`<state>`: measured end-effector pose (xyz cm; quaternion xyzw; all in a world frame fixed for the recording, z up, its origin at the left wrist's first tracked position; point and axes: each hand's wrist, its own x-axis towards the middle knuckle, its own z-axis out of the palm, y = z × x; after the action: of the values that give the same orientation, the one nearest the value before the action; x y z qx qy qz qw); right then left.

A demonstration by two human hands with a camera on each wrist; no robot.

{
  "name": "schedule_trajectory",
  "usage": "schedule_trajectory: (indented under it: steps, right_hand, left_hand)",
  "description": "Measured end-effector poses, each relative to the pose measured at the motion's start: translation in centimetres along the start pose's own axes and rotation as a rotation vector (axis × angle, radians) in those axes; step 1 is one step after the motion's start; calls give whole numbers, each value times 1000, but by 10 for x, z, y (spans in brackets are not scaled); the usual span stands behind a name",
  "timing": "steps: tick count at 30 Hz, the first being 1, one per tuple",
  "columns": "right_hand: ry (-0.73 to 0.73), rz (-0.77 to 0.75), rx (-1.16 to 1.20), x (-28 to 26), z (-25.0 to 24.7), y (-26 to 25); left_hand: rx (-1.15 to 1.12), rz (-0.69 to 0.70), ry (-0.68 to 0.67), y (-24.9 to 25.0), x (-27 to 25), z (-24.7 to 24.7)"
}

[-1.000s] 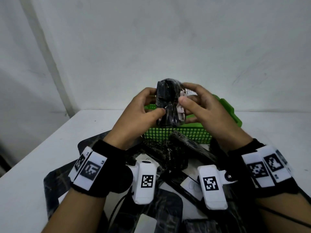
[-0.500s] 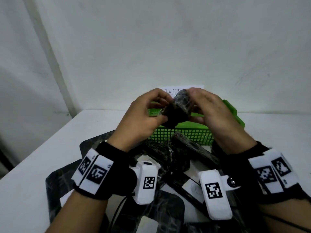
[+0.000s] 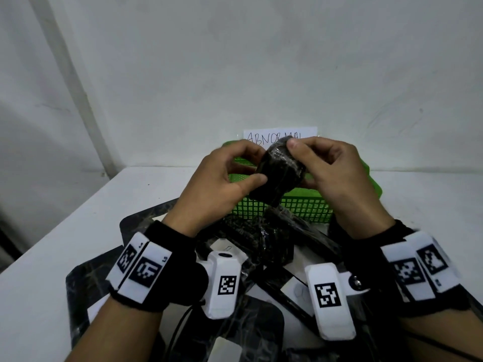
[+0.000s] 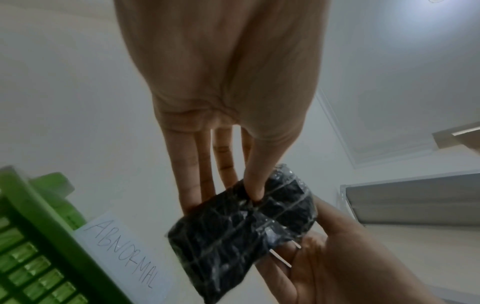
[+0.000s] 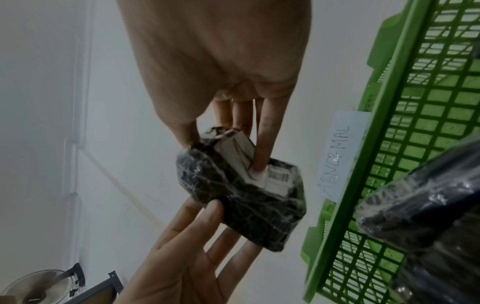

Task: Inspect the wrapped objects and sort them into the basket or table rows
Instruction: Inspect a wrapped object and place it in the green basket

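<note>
A small black object wrapped in clear plastic [image 3: 278, 172] is held up in front of me, above the green mesh basket [image 3: 303, 205]. My left hand [image 3: 230, 176] pinches its left side between thumb and fingers. My right hand [image 3: 329, 165] pinches its upper right side, thumb on top. In the left wrist view the wrapped object [image 4: 241, 224] shows its black face. In the right wrist view the wrapped object [image 5: 241, 185] shows a white label with a barcode [image 5: 278, 176] under the film.
A paper sign reading ABNORMAL [image 3: 279, 134] stands behind the basket against the wall. Several other black wrapped packages [image 3: 251, 244] lie piled on the white table [image 3: 65, 231] between my wrists. Another wrapped package [image 5: 426, 205] lies by the basket in the right wrist view.
Both hands have turned the wrapped object over, so its white label no longer faces me and the dark side shows. The hands sit slightly higher.
</note>
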<state>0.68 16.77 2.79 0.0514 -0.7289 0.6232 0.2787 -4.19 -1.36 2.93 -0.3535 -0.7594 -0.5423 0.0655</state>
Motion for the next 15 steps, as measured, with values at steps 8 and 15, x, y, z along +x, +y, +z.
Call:
schedule_trajectory:
  steps: [8, 15]
  right_hand:
    - [-222, 65, -141, 1, -17, -3]
    - [-197, 95, -88, 4, -11, -10]
  left_hand:
    - [-230, -145, 171, -4, -2, 2]
    - [-99, -212, -1, -7, 11, -17]
